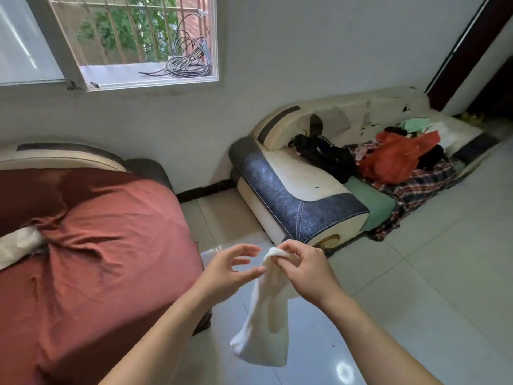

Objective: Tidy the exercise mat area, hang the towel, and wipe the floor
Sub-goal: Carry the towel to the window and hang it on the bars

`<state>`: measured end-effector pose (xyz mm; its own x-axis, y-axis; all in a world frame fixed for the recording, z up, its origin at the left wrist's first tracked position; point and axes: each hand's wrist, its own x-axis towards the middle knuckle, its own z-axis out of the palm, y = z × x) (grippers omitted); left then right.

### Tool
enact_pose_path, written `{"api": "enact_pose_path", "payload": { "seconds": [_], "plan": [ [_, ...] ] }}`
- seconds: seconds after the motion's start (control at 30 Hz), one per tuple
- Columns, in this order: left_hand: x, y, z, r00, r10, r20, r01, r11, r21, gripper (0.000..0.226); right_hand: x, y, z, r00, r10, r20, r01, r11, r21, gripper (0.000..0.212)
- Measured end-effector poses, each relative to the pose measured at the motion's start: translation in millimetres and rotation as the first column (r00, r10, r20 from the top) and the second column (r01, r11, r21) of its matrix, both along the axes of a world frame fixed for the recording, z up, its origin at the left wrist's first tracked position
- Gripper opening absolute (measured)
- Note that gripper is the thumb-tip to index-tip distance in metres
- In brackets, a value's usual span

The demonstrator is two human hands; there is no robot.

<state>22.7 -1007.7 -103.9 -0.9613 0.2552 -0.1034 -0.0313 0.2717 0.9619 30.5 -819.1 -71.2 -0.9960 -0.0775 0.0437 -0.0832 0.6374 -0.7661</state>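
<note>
A white towel [266, 323] hangs down in front of me over the pale tiled floor [433, 273]. My right hand [305, 270] pinches its top corner between curled fingers and thumb. My left hand [230, 270] hovers just to the left of the towel's top with fingers spread and relaxed; its fingertips are close to the cloth, holding nothing.
A sofa draped in a rust-red cover [91, 259] fills the left side. A worn cream-and-blue sofa [299, 195] piled with clothes [394, 159] stands against the far wall. An open barred window [133, 37] with coiled cable is above. Tiled floor lies to the right.
</note>
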Motion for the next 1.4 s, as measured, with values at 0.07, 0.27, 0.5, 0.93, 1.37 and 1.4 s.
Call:
{"api": "enact_pose_path", "payload": {
  "seconds": [0.07, 0.27, 0.5, 0.93, 1.37, 1.4],
  "plan": [
    [-29, 5, 1, 0.996, -0.084, -0.021, 0.084, 0.996, -0.018, 0.032, -22, -2, 9, 0.999, -0.032, -0.005, 0.032, 0.999, -0.025, 0.009],
    [-97, 25, 9, 0.992, -0.061, -0.113, 0.068, 0.996, 0.053, 0.011, -84, 2, 24, 0.998, -0.051, 0.027, 0.054, 0.993, -0.106, 0.008],
    [-197, 14, 18, 0.974, 0.164, -0.159, -0.151, 0.985, 0.088, 0.008, -184, 23, 16, 0.995, -0.084, 0.052, 0.094, 0.963, -0.251, 0.006],
    [-410, -20, 88, 0.896, 0.377, -0.235, -0.364, 0.926, 0.099, 0.009, -451, -15, 8, 0.966, 0.25, 0.073, -0.218, 0.929, -0.297, 0.02],
    [-561, -159, 81, 0.756, 0.6, -0.262, -0.609, 0.792, 0.055, 0.016, -648, -130, 52, 0.94, 0.325, -0.106, -0.33, 0.779, -0.533, 0.023],
    [-576, -170, 79, 0.755, 0.598, -0.267, -0.611, 0.79, 0.042, 0.012, -663, -141, 54, 0.934, 0.336, -0.12, -0.347, 0.779, -0.522, 0.022]
  ]
}}
